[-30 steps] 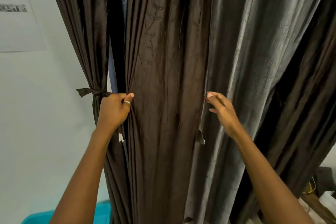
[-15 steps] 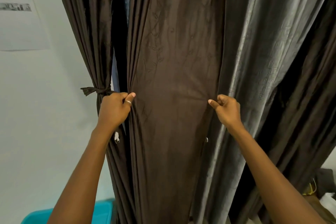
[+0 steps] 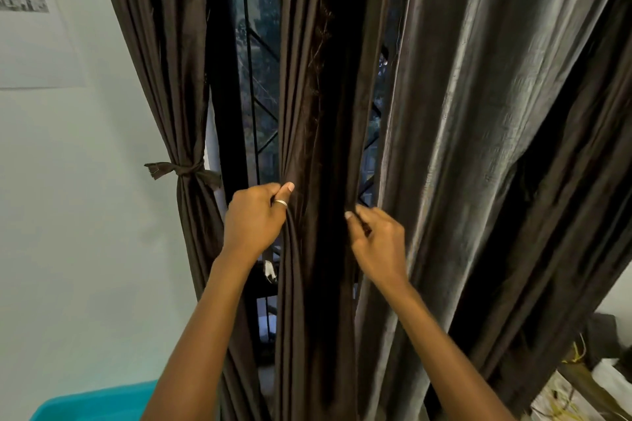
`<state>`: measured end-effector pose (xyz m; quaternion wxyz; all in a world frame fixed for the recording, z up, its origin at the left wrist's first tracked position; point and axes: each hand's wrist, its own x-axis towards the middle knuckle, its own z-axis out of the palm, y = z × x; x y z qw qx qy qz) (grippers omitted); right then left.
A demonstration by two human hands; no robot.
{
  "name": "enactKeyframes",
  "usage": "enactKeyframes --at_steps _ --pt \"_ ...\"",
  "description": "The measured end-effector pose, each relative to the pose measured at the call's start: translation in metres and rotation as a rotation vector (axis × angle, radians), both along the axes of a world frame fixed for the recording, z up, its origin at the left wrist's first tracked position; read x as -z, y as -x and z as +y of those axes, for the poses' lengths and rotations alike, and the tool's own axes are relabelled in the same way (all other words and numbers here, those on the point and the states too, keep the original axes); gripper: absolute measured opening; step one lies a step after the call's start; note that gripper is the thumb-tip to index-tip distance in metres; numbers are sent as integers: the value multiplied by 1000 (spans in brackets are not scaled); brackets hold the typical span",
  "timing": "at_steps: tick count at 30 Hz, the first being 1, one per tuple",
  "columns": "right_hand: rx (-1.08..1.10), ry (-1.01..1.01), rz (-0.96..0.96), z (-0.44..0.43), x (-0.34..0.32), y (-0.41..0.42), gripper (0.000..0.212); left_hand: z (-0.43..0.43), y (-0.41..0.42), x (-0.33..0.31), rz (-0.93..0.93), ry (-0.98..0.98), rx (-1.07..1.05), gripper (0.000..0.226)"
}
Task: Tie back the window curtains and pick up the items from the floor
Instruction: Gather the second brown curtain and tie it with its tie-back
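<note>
At ten o'clock on the white wall [image 3: 85, 215] hangs a printed sheet [image 3: 34, 27], and at seven o'clock the corner of a teal tub [image 3: 95, 400] shows. Just right of the wall, toward nine o'clock, the leftmost curtain panel [image 3: 171, 79] is already cinched by a knotted tie-back [image 3: 186, 170], so that part of the job looks done. Beside it the window grille [image 3: 254, 85] stands exposed.

At the centre the middle curtain panel [image 3: 314, 106] is bunched into a narrow column but carries no tie. The left hand [image 3: 254, 220] grasps its left edge, fingers curled round the folds, thumb pointing toward twelve o'clock, a ring on one digit. The right hand [image 3: 379, 243] pinches the right edge between thumb and curled fingers, a little lower and slightly blurred. Both forearms rise from six o'clock and converge on the bundle.

Toward three o'clock the grey curtain panel [image 3: 485, 147] hangs loose and untied. At five o'clock some clutter [image 3: 581, 386] lies low; what it is cannot be told. By this showing, two panels want tying and the floor pickup has not begun.
</note>
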<state>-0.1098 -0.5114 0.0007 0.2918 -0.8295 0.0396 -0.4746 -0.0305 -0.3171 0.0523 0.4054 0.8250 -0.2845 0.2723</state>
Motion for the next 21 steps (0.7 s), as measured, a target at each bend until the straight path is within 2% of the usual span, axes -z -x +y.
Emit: enactKeyframes --at_steps 4,6,8,11,14,18,21 --pt "-86 68 25 29 -1 -9 19 -13 7 0 -27 -18 14 57" --pt "-109 87 45 45 -2 -13 29 -18 11 -2 -25 -17 20 56" --pt "-101 99 66 59 0 -16 41 -20 11 -1 -18 -10 32 54" --pt "-44 136 83 74 3 -18 44 -18 8 -1 -9 -11 20 52" --pt "-7 175 93 81 3 -19 36 -17 11 -1 19 13 26 51" --pt "-17 199 96 82 4 -21 22 -22 19 -7 89 -22 -50 62" --pt "-97 200 92 74 -1 -17 17 -24 17 -10 86 -48 -103 50"
